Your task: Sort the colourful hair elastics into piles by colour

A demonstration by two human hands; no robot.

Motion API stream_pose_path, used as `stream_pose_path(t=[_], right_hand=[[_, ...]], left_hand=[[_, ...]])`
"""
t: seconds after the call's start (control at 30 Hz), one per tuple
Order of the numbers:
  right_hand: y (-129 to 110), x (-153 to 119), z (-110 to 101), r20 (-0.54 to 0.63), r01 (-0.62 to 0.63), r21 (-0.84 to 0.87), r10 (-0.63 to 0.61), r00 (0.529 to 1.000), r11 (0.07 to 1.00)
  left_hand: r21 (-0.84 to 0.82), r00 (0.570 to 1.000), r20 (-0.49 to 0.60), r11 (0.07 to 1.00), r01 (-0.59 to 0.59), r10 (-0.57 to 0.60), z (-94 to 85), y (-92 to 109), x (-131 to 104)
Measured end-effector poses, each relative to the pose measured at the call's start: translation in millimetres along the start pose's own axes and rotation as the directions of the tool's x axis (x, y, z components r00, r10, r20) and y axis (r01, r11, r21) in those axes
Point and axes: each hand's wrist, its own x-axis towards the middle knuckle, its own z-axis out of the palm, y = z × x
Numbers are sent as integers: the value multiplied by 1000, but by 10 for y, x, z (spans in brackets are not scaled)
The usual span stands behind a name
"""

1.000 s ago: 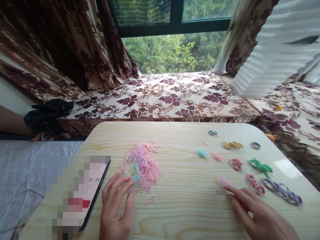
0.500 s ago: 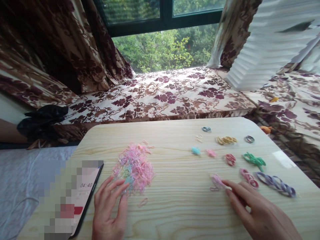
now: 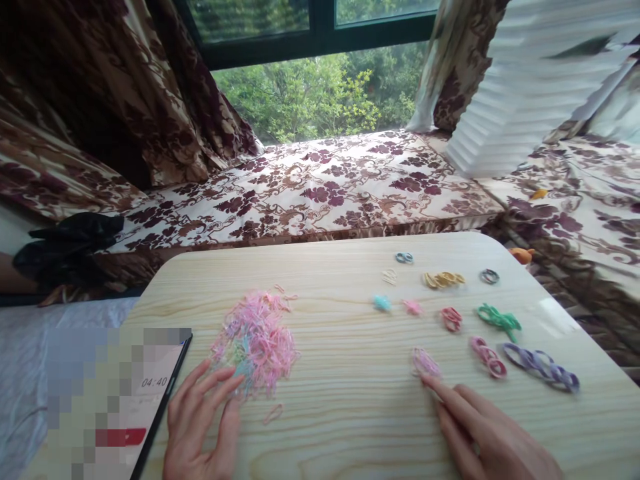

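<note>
A heap of small thin elastic hair bands (image 3: 267,337), mostly pink with some blue and green, lies left of centre on the table. My left hand (image 3: 203,423) is open at its near edge, fingers spread, fingertips against the bluish bands. One loose pink band (image 3: 273,414) lies right of that hand. Further right, a small bunch of lilac-pink bands (image 3: 426,362) rests on the wood. The index fingertip of my right hand (image 3: 483,427) touches its near end. The right thumb sits apart from that fingertip; the other fingers are partly hidden.
Sorted groups sit at the right: blue bands (image 3: 382,303), pink bands (image 3: 413,307), red hair ties (image 3: 451,319), green ties (image 3: 499,320), yellow ties (image 3: 443,280), mauve ties (image 3: 488,358) and purple ties (image 3: 543,367). A phone (image 3: 150,407) lies by the table's left edge.
My right hand has loosened its pinch on the lilac-pink bands and drawn slightly towards me, leaving them on the table. The left hand stays at the heap. The view has shifted slightly.
</note>
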Motion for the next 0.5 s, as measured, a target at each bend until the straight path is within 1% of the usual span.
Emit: stream_pose_path(t=[0.2,0.37,0.43,0.5], right_hand=[[210,20,-58,-85,-29,-86,22,996,996],[319,118,-11,-72,-124,-158,114,991,980],[312,143,7,-61,-122,-162,113,992,979],[289,141,1,-39,-87,-141,83,996,986]], left_hand=[[4,1000,-5,1000,28,-28,-13,16,6],[11,999,-14,999,30,-29,1,45,36],[11,999,-11,999,30,-30,0,44,30],[11,999,-3,999,37,-37,-5,44,21]])
